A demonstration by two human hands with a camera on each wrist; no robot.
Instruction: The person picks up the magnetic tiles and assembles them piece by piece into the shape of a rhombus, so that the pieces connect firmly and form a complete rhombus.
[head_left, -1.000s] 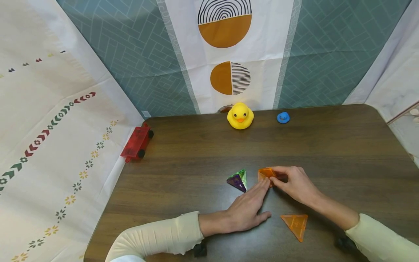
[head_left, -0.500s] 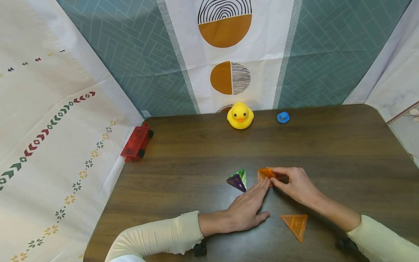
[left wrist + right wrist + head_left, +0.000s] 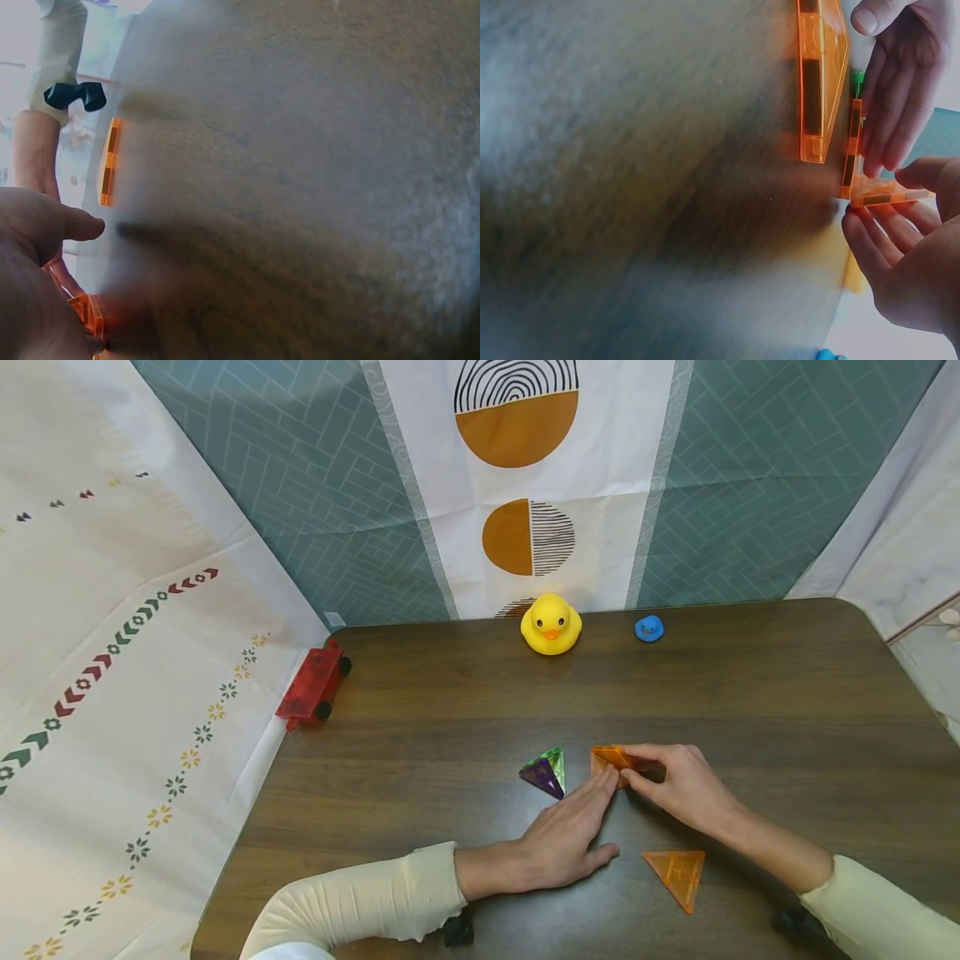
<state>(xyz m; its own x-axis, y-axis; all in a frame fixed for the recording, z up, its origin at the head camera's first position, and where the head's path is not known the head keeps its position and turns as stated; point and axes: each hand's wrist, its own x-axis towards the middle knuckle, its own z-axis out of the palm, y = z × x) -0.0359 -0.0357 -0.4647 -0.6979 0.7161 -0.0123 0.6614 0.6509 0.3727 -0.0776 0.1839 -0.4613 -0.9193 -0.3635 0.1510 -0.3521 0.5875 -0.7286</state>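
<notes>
orange tiles (image 3: 611,758) stand centre-right of frame on the table (image 3: 750,693), right hand (image 3: 678,785) pinching them with curled fingers. left hand (image 3: 566,843) flat, straight fingertips touching them; spare orange triangle (image 3: 677,874) lies lower right.

Right hand (image 3: 678,785) shifted slightly right on orange tiles (image 3: 611,758); otherwise no visible change.

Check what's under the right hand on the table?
The right hand pinches standing orange tiles; straight left fingers press their near side. The tiles' far part is covered by the hand, so whether more pieces hide there cannot be told.
</notes>
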